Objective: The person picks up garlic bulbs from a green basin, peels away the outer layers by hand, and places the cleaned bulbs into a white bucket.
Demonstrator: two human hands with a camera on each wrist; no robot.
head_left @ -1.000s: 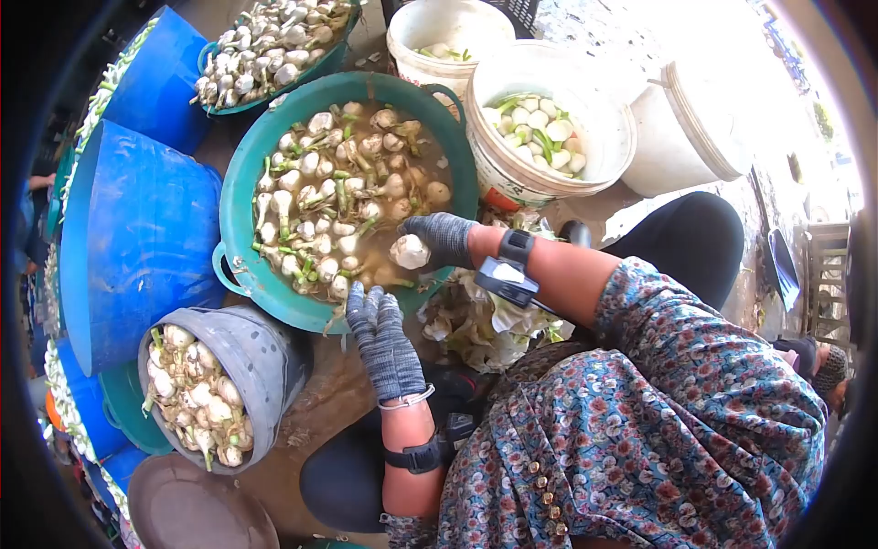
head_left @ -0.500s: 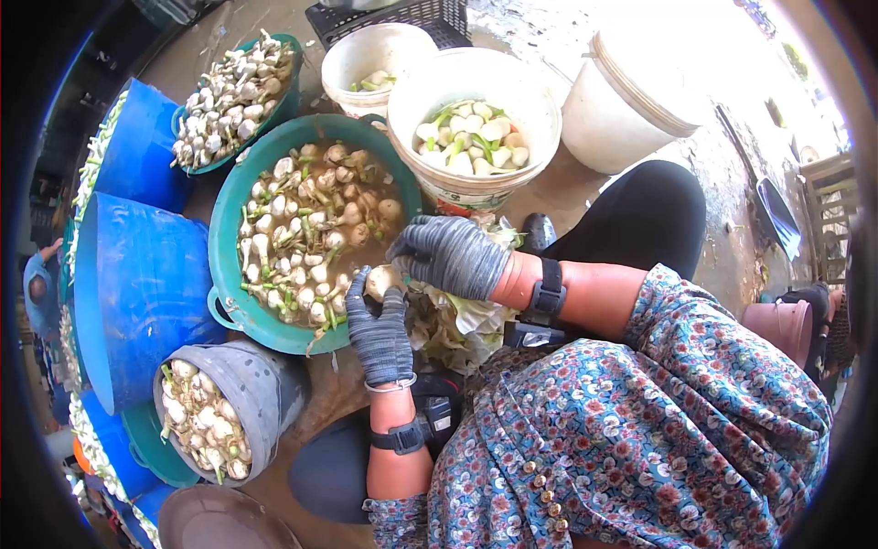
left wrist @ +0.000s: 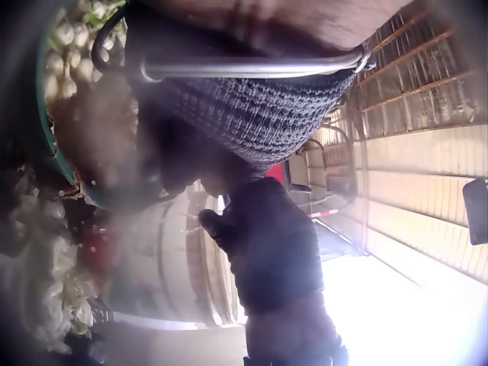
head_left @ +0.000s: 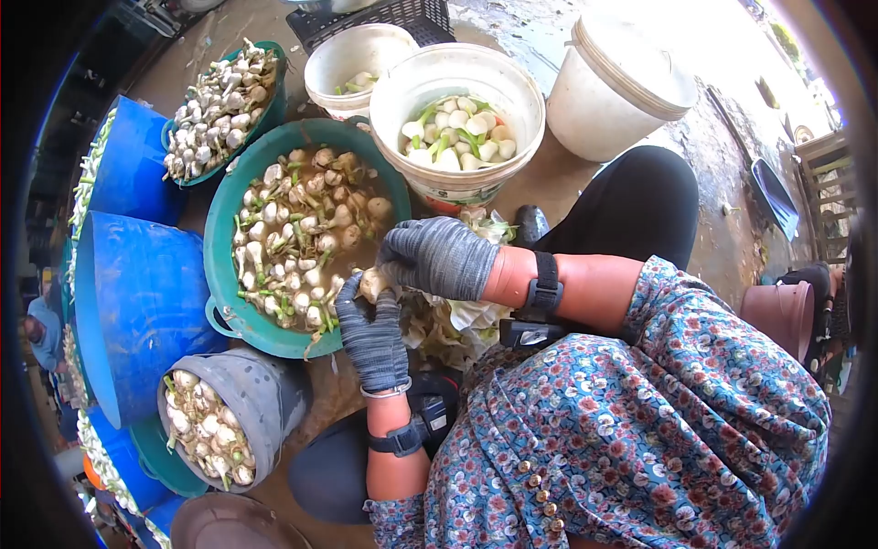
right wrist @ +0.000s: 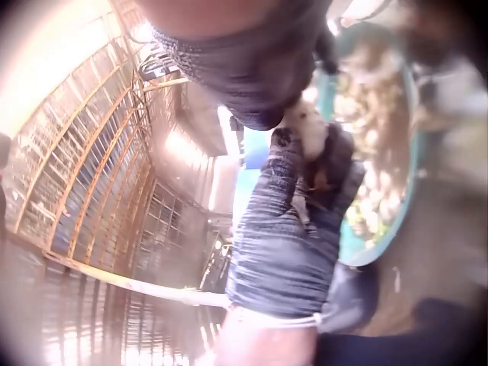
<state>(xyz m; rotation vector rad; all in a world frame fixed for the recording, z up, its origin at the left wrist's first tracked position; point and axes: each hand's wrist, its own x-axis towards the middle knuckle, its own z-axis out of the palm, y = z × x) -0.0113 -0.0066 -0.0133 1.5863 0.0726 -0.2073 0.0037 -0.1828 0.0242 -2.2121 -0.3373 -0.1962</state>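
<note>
Both hands wear grey knit gloves. In the head view the left hand [head_left: 373,337] pinches a whitish bulb [head_left: 373,285] between thumb and fingers, at the near right rim of a green tub [head_left: 218,274]. Curled over the bulb's right side, the right hand [head_left: 437,258] touches it; whether it holds a tool is hidden. The right wrist view shows the bulb [right wrist: 309,133] between the left hand [right wrist: 286,244] and the right hand [right wrist: 244,69]. Inside the tub, many bulbs with green stems [head_left: 274,242] float in brown water.
A white bucket of peeled bulbs [head_left: 530,119] stands behind the right hand, beside a smaller white bucket [head_left: 325,69]. Leafy peelings [head_left: 457,334] lie below the right hand. A tilted grey bucket of bulbs [head_left: 274,393] and blue tubs [head_left: 146,302] are at the left.
The right hand has come from above the tub with a bulb to the left hand, which now grips it. The head view has shifted, with the tub appearing lower and farther left.
</note>
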